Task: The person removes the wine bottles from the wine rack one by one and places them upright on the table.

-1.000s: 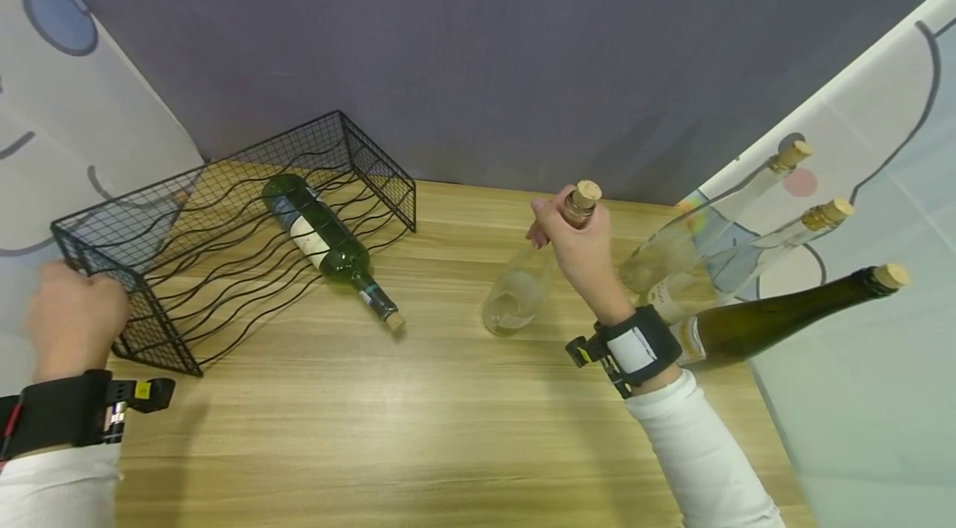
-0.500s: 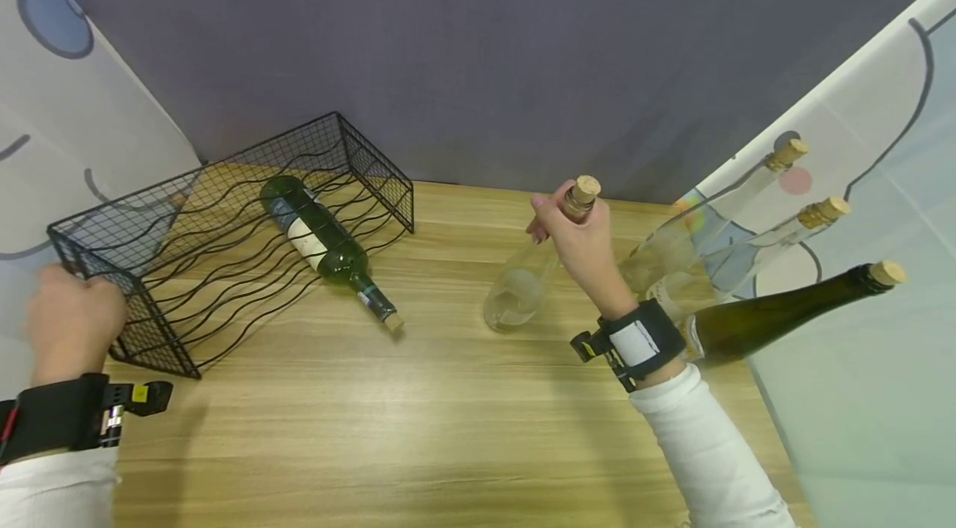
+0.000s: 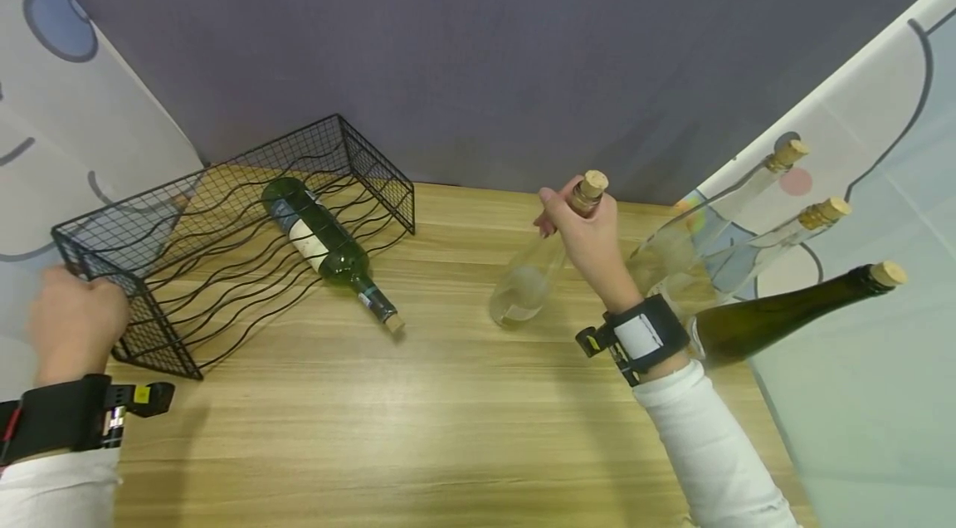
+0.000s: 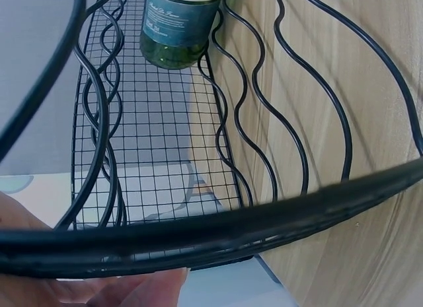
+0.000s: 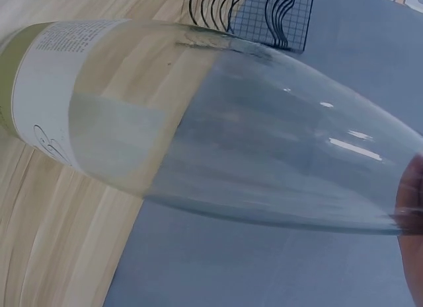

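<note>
My left hand [image 3: 78, 316] grips the near left end of a black wire wine rack [image 3: 153, 308]; in the left wrist view its fingertips [image 4: 165, 284] show below the thick frame bar. A green wine bottle [image 3: 324, 237] with a white and blue label lies on the rack's wavy wires, its corked neck pointing toward the front right. My right hand [image 3: 586, 242] holds a clear glass bottle [image 3: 526, 287] by the neck, just below its cork [image 3: 595, 181]. That bottle is tilted, base toward the lower left. The right wrist view shows its pale label [image 5: 49, 89] up close.
Two clear corked bottles [image 3: 747, 188] and a dark green corked bottle [image 3: 784, 316] stand at the right, close to my right forearm. A grey wall [image 3: 478, 55] rises behind the wooden tabletop [image 3: 418, 428]; patterned panels flank it on both sides.
The clear bottle in my right hand has shifted slightly rightward and toward the back wall. My left hand, the rack and the green bottle in it have stayed in place.
</note>
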The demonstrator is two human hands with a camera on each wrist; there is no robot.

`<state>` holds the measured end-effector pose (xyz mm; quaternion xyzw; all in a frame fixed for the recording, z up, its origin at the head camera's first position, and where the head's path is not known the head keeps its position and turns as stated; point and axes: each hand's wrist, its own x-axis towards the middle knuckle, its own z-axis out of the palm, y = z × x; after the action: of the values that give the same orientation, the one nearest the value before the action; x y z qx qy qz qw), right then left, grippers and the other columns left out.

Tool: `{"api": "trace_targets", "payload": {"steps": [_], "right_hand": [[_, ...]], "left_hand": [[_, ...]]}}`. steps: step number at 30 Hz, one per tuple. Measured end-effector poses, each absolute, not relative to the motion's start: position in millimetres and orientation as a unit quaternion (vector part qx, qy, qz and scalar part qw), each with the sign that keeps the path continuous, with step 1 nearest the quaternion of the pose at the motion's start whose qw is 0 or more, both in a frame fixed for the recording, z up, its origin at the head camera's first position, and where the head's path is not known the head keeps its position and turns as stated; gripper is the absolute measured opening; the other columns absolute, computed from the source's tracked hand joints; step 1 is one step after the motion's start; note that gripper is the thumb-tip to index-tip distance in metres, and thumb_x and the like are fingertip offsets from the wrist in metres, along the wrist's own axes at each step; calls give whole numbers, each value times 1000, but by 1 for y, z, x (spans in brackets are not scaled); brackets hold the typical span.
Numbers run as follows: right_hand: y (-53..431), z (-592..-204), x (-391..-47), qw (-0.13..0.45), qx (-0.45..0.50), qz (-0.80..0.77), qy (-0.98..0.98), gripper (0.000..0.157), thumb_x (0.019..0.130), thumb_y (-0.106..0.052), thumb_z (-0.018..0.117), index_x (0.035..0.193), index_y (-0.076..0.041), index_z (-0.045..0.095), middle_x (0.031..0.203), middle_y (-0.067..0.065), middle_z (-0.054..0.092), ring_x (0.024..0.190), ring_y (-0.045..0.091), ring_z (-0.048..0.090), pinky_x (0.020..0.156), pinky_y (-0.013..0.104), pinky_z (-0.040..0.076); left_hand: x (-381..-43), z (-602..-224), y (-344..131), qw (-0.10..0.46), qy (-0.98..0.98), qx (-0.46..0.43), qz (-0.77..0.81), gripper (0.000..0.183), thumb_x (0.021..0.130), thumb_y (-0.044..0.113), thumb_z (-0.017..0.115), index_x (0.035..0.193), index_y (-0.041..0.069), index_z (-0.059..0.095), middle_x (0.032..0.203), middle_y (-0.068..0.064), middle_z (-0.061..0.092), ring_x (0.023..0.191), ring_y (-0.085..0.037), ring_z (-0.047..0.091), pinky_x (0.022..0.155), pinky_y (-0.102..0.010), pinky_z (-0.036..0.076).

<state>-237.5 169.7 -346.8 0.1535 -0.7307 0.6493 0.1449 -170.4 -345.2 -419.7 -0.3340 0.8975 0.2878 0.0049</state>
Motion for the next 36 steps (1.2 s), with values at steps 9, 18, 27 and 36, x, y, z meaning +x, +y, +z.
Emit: {"api": "trace_targets", "payload": {"steps": [9, 18, 27, 36], "right_hand": [[179, -347, -247, 165, 133, 643, -736, 28, 93, -8, 63, 67, -12, 53, 53, -4, 57, 51, 11, 61, 61, 28, 56], [184, -347, -247, 113, 166, 677, -708, 21, 90, 0, 58, 74, -11, 52, 59, 0, 57, 58, 14, 61, 69, 30, 56], [188, -345, -248, 94, 182, 675, -709, 18, 90, 2, 58, 77, -10, 52, 62, 2, 57, 62, 16, 62, 72, 33, 56], [193, -345, -253, 111, 165, 664, -721, 19, 90, 3, 58, 76, -10, 54, 65, 0, 62, 63, 13, 64, 67, 28, 55]], "left_hand": [[-172, -422, -348, 10, 897, -337, 286, 59, 96, 13, 16, 143, -23, 14, 130, -52, 31, 119, -66, 35, 90, -70, 34], [-173, -423, -349, 7, 898, -335, 285, 58, 96, 13, 17, 142, -24, 15, 128, -52, 32, 118, -65, 36, 88, -70, 35], [-173, -426, -349, 3, 900, -334, 281, 57, 97, 13, 17, 141, -24, 17, 128, -51, 32, 118, -65, 35, 90, -70, 34], [-172, -422, -349, 14, 897, -334, 288, 58, 97, 14, 16, 142, -24, 14, 134, -51, 29, 124, -64, 33, 93, -69, 33]]}}
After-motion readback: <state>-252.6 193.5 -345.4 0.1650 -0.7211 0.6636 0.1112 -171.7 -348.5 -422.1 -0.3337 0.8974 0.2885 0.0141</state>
